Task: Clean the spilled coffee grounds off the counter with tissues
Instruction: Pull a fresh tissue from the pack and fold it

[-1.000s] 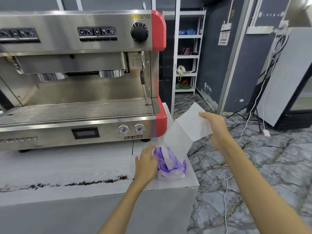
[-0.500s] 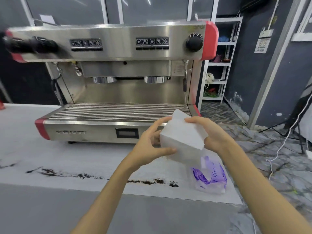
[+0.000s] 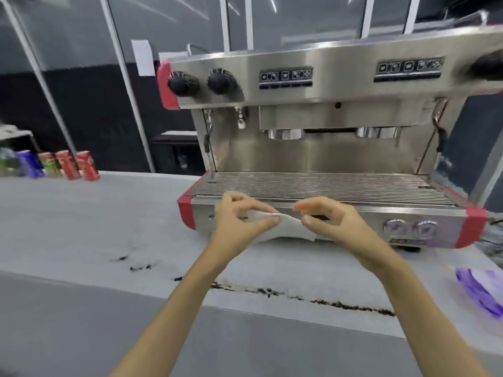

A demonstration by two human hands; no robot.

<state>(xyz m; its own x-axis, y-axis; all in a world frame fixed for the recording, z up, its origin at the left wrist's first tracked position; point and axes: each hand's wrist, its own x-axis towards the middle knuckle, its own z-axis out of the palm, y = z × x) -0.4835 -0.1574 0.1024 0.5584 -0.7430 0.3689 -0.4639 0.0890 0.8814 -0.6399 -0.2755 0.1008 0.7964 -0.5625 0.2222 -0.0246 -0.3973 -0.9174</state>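
both hands hold one white tissue (image 3: 283, 227) in the air, in front of the near edge of the coffee machine (image 3: 326, 148) and above the counter (image 3: 81, 227). the left hand (image 3: 242, 221) pinches the tissue's left end between thumb and curled fingers; the right hand (image 3: 330, 223) pinches the right end the same way, its other fingers loosely bent. the sheet sags a little between the two pinches.

the tissue looks very light, thin and limp, so it should fold or bunch with almost no force, and it will likely tear if dragged hard. folded into a pad and gripped from above with the fingertips, it would probably push grounds better than a single flat layer.

the coffee grounds (image 3: 321, 297) lie in a thin dark line along the near edge of the counter, running from below the hands off to the right, with a few loose specks (image 3: 138, 266) further left. they seem dry and crumbly, so they may scatter or roll over the edge unless swept gently inward.

the purple tissue pack (image 3: 481, 289) sits blurred at the near right. drink cans (image 3: 65, 164) stand at the far left.
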